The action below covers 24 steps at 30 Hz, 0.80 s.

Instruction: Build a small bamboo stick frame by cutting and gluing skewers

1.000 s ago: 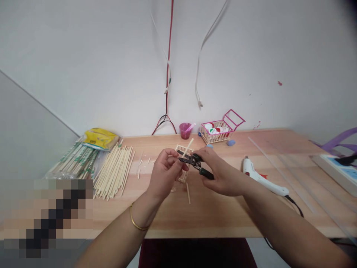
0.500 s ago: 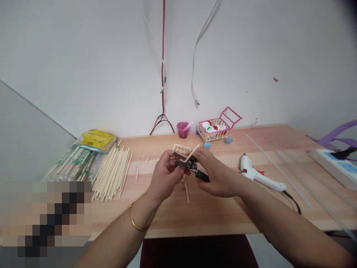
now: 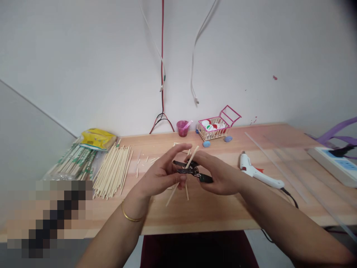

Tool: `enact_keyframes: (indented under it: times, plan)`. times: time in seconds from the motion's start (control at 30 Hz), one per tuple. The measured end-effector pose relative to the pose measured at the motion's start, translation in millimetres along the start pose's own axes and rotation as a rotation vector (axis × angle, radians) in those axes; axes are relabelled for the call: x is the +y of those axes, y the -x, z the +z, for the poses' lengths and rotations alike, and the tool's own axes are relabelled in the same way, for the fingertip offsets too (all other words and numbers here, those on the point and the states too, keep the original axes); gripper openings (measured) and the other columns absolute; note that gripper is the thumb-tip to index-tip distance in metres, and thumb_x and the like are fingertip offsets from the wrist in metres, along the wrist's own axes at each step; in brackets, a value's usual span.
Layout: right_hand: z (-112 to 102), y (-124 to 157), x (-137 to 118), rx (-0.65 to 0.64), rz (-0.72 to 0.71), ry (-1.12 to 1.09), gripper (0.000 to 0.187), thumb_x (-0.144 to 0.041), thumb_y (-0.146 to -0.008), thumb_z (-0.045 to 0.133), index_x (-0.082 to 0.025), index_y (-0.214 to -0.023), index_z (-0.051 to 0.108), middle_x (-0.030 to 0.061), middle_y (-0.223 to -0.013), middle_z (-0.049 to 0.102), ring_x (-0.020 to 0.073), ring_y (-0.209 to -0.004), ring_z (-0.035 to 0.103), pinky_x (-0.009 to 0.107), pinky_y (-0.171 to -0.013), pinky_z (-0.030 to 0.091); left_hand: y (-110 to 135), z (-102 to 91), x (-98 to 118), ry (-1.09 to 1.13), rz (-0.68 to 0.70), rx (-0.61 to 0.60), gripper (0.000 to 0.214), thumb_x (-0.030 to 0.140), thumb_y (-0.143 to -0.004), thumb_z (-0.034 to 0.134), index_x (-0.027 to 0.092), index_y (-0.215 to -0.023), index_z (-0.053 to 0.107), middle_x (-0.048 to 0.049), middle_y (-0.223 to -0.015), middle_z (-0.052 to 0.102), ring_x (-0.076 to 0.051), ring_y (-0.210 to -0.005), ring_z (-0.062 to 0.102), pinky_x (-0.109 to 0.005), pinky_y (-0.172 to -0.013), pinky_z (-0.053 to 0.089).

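My right hand (image 3: 220, 175) grips black cutting pliers (image 3: 192, 170) over the middle of the wooden table (image 3: 212, 212). A thin wooden stick (image 3: 182, 175) passes slantwise through the plier jaws. My left hand (image 3: 160, 175) pinches that stick below the jaws, its other fingers partly spread. A small frame of glued sticks (image 3: 182, 148) lies on the table just behind the hands, mostly hidden. A loose short stick (image 3: 187, 191) lies under the hands.
A pile of bare sticks (image 3: 113, 171) and wrapped chopstick packs (image 3: 74, 162) lie at the left, by a yellow packet (image 3: 97, 138). A white glue gun (image 3: 259, 175) lies at the right. A pink toy cart (image 3: 219, 126), a pink cup (image 3: 182, 128) and hanging cables (image 3: 162, 74) stand at the back.
The stick has slid further through the plier jaws and now sticks out below my left hand. My left fingers have spread a little. The view has shifted slightly.
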State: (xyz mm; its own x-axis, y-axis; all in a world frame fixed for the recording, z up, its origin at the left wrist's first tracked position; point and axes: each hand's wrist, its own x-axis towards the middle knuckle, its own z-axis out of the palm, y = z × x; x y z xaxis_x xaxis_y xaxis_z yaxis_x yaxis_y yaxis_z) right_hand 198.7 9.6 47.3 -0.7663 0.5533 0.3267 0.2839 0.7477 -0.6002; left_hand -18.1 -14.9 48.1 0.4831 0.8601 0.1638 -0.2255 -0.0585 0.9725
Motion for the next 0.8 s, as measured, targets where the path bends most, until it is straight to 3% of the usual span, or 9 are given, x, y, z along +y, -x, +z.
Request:
enact_keyframes:
  times: [0.1, 0.3, 0.5, 0.7, 0.8]
  plan:
    - [3.3, 0.3, 2.6, -0.031, -0.038, -0.025, 0.062, -0.007, -0.064, 0.054, -0.020, -0.124, 0.047, 0.0105, -0.121, 0.056, 0.0247, -0.109, 0.053, 0.039, -0.093, 0.044, 2.4, -5.0, -1.1, 0.017, -0.067, -0.119, 0.048, 0.018, -0.076, 0.070, 0.030, -0.121, 0.061, -0.0109, -0.107, 0.067, -0.015, -0.057, 0.067, -0.030, -0.055, 0.056]
    - [7.8, -0.6, 4.4, -0.057, -0.048, -0.075, 0.055, -0.006, -0.065, 0.055, -0.017, -0.119, 0.053, 0.0102, -0.116, 0.060, 0.0233, -0.103, 0.057, 0.037, -0.088, 0.046, -4.1, -12.1, -19.3, 0.187, -0.022, -0.297, 0.040, 0.017, -0.077, 0.070, 0.025, -0.115, 0.064, -0.0126, -0.127, 0.061, -0.016, -0.061, 0.070, -0.026, -0.052, 0.057]
    - [10.9, -4.8, 6.4, -0.035, 0.011, -0.177, 0.058, -0.006, -0.072, 0.053, -0.017, -0.128, 0.046, 0.0074, -0.110, 0.062, 0.0194, -0.093, 0.058, 0.031, -0.081, 0.047, -11.2, -13.3, -27.2, 0.338, -0.036, -0.205, 0.045, 0.013, -0.077, 0.069, 0.028, -0.119, 0.062, -0.0103, -0.129, 0.060, -0.010, -0.053, 0.067, -0.021, -0.049, 0.055]
    - [19.2, -7.4, 5.2, -0.012, 0.061, -0.218, 0.028, -0.012, -0.079, 0.052, -0.016, -0.106, 0.054, 0.0007, -0.081, 0.057, 0.0118, -0.067, 0.047, 0.023, -0.061, 0.040, -13.2, -12.5, -25.8, 0.429, -0.076, -0.117, 0.044, 0.012, -0.075, 0.069, 0.026, -0.117, 0.064, -0.0103, -0.133, 0.057, -0.003, -0.051, 0.062, -0.013, -0.046, 0.050]
    - [23.9, -8.6, 8.9, 0.056, 0.140, -0.188, 0.025, -0.009, -0.076, 0.052, -0.016, -0.100, 0.055, -0.0014, -0.075, 0.053, 0.0111, -0.064, 0.044, 0.023, -0.059, 0.036, -14.0, -13.2, -25.3, 0.443, -0.094, -0.060, 0.045, 0.010, -0.075, 0.068, 0.024, -0.117, 0.064, -0.0108, -0.136, 0.055, 0.000, -0.050, 0.060, -0.009, -0.043, 0.046]
